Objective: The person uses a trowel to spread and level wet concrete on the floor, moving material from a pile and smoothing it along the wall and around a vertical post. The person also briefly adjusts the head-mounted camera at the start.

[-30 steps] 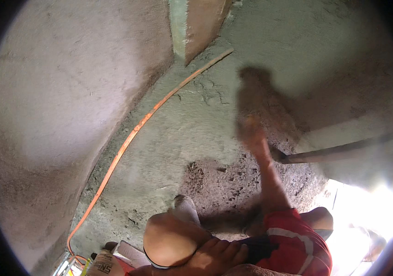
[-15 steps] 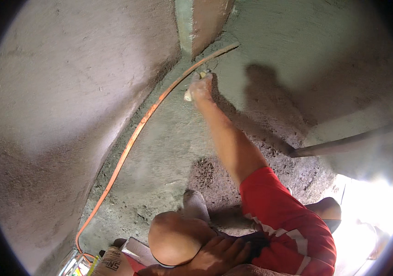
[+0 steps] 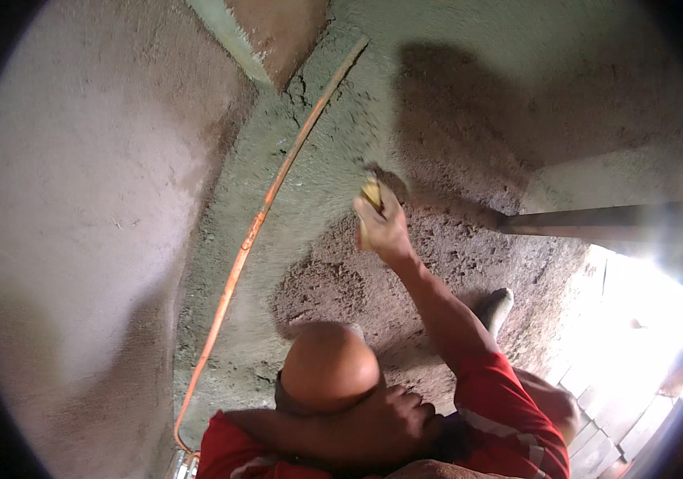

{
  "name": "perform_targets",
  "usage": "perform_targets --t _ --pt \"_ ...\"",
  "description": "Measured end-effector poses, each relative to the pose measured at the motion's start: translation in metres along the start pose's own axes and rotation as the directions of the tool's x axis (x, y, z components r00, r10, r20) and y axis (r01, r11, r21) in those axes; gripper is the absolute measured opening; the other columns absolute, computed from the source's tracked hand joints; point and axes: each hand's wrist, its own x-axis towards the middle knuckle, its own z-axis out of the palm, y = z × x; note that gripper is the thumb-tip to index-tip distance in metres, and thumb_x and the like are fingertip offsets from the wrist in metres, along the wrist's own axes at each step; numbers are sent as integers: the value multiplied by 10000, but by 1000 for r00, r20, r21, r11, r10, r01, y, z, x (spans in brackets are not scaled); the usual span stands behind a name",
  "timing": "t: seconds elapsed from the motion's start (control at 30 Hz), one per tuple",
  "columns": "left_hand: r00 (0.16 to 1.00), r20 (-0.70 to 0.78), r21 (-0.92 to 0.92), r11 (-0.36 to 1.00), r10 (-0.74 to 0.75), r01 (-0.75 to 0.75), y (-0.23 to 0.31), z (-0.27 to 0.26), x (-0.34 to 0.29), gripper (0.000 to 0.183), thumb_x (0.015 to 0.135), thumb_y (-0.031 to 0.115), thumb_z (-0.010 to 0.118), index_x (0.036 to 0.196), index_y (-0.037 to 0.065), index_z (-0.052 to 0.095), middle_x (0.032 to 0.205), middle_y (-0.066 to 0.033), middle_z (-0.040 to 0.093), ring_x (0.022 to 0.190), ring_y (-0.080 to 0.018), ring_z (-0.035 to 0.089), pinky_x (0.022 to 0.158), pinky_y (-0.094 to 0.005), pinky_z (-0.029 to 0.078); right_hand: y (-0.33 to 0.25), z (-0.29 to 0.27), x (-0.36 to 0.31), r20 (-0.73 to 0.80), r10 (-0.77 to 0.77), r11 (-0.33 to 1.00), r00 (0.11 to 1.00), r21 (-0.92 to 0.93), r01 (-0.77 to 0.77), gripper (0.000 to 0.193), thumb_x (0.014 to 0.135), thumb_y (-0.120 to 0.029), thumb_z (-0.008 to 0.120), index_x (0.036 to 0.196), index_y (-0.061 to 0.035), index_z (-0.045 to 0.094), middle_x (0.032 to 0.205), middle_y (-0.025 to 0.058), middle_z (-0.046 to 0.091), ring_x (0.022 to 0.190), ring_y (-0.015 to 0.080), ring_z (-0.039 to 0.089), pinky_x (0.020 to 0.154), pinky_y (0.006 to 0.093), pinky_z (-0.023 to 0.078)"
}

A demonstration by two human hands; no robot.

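My right hand (image 3: pixel 386 224) is closed around the yellowish handle of a trowel (image 3: pixel 371 194), just above the floor. Its blade is blurred and hard to make out against the grey mortar. Smoothed wet mortar (image 3: pixel 325 199) lies to the left of this hand, and rough, crumbly brown mortar (image 3: pixel 317 283) lies nearer to me. Across my lap rests my left hand (image 3: pixel 399 419), fingers loosely bent and apart, with nothing visible in it. An orange hose (image 3: pixel 250 231) runs along the mortar left of the trowel.
A rough wall (image 3: pixel 94 199) rises on the left, with a pillar corner (image 3: pixel 266 48) at the far end. On the right a dark beam (image 3: pixel 589 222) reaches in over the floor. My bent knee (image 3: pixel 329 367) and a foot (image 3: pixel 496 311) stand close by. Bright light falls on tiles (image 3: pixel 597 451) at the lower right.
My right hand has drawn back from near the pillar and the hose, toward me and to the right, still gripping the trowel. The view has shifted. My left hand stays on my lap.
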Motion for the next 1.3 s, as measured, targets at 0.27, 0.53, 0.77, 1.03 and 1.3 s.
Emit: perform_targets --t 0.27,0.53,0.77,1.03,1.3 --pt "972 231 91 994 37 -59 -8 -13 45 125 901 209 588 941 92 611 835 -60 607 810 -232 638 720 -393 510 8 -105 -71 18 362 911 932 -219 -350 506 995 -253 661 1428 -58 486 832 74 644 565 144 608 492 345 515" --pt "940 312 155 984 -138 93 21 -12 56 236 915 312 655 958 89 594 854 -78 604 829 -275 638 745 -437 509 8 -165 -61 142 299 865 944 -457 -205 387 962 -371 651 1228 -99 581 823 77 642 702 195 632 615 389 513" --pt "908 305 512 853 -286 98 68 -29 94 305 923 366 699 986 83 601 895 -74 582 876 -265 604 780 -415 467 26 -201 -127 78 174 887 982 -446 -121 410 934 -328 736 1218 -55 623 957 120 685 917 258 652 817 422 522" --pt "597 698 528 848 -397 -53 69 -66 125 354 859 304 718 1108 57 669 975 -133 680 944 -346 643 842 -468 495 87 -217 -256 -139 154 982 978 -86 -167 392 979 -280 717 1295 -85 593 990 121 697 905 210 643 812 411 517" --pt "379 850 468 854 -365 -227 -2 14 153 448 915 301 722 1253 14 655 1121 -204 708 1027 -400 657 901 -489 513 156 -191 -399 -630 244 968 737 209 -142 551 869 -277 811 1327 -93 566 1029 128 684 956 244 662 850 419 524"
